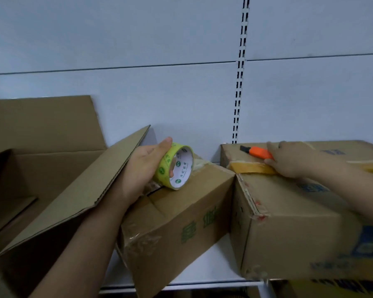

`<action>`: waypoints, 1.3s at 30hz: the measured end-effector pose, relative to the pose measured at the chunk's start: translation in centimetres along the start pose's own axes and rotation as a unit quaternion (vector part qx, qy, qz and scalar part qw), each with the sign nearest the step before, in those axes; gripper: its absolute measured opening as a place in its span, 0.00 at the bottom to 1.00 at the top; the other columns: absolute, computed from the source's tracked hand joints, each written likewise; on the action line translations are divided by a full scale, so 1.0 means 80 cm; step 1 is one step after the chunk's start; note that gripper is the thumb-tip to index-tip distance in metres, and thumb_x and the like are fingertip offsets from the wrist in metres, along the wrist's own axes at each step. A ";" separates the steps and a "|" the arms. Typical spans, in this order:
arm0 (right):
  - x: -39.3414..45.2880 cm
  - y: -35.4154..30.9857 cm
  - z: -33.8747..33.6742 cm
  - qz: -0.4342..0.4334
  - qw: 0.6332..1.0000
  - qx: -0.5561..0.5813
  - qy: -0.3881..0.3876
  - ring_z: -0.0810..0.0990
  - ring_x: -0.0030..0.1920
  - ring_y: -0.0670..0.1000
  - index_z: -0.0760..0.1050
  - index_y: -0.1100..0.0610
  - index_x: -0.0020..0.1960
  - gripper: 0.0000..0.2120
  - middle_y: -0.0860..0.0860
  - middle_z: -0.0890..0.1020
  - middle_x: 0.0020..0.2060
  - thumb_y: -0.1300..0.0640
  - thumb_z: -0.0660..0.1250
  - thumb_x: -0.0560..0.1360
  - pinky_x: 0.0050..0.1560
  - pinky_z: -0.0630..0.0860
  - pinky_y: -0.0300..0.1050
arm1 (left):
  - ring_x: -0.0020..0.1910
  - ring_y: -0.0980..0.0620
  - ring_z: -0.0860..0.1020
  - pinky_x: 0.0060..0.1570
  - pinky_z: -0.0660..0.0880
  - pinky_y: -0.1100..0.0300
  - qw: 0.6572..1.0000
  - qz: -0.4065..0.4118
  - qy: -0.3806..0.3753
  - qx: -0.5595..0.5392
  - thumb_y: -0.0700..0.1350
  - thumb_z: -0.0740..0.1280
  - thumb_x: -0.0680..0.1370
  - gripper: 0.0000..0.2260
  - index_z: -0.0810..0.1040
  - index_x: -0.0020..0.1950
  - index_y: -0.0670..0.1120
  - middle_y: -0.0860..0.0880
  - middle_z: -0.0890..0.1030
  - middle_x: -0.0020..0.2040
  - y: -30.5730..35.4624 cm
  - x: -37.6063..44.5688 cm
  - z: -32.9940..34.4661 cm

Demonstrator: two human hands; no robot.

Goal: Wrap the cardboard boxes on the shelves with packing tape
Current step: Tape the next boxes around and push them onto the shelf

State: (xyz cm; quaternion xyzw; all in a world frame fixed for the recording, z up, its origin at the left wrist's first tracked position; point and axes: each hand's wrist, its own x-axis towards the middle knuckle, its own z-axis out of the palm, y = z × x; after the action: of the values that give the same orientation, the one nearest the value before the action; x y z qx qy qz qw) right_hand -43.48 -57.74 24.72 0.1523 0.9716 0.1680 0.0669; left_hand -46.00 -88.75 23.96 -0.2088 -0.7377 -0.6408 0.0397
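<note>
My left hand (142, 166) grips a roll of yellow-green packing tape (177, 166) with a white core, resting it on top of the middle cardboard box (181, 222) with green print. My right hand (289, 159) holds an orange utility knife (258, 152), its dark tip pointing left, on top of the right cardboard box (289, 222) with blue print. A strip of yellow tape (252, 168) runs across that box's top under my right hand.
A large open cardboard box (52, 179) with raised flaps stands at the left, one flap leaning against my left forearm. The boxes sit on a white shelf (213, 269) with a white back panel and a slotted upright (239, 82).
</note>
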 end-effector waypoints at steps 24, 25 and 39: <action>-0.042 -0.143 -0.041 -0.249 0.960 0.042 0.120 0.77 0.54 0.55 0.69 0.53 0.68 0.22 0.57 0.77 0.64 0.42 0.46 0.84 0.64 0.68 0.54 | 0.26 0.51 0.72 0.32 0.69 0.60 0.926 -0.034 0.111 0.360 0.55 0.69 0.77 0.21 0.81 0.34 0.39 0.39 0.76 0.27 0.059 -0.135 -0.147; -0.045 -0.144 -0.039 -0.259 0.958 0.045 0.114 0.75 0.64 0.55 0.65 0.53 0.72 0.25 0.56 0.71 0.72 0.42 0.45 0.84 0.68 0.66 0.54 | 0.24 0.53 0.69 0.30 0.66 0.59 0.910 -0.030 0.124 0.396 0.54 0.69 0.78 0.22 0.78 0.32 0.37 0.39 0.72 0.26 0.048 -0.136 -0.149; -0.052 -0.148 -0.039 -0.256 0.963 0.046 0.071 0.55 0.79 0.50 0.47 0.53 0.81 0.28 0.50 0.51 0.80 0.43 0.43 0.84 0.76 0.52 0.45 | 0.31 0.39 0.74 0.30 0.68 0.56 0.886 0.056 0.233 0.397 0.55 0.70 0.77 0.21 0.81 0.37 0.36 0.35 0.80 0.36 0.080 -0.121 -0.159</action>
State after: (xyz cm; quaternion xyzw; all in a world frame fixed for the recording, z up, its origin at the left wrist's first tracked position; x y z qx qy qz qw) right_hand -43.37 -70.64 23.82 -0.1113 0.9871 0.1108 0.0312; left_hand -37.58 -102.85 29.01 -0.0613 -0.8871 -0.3208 0.3261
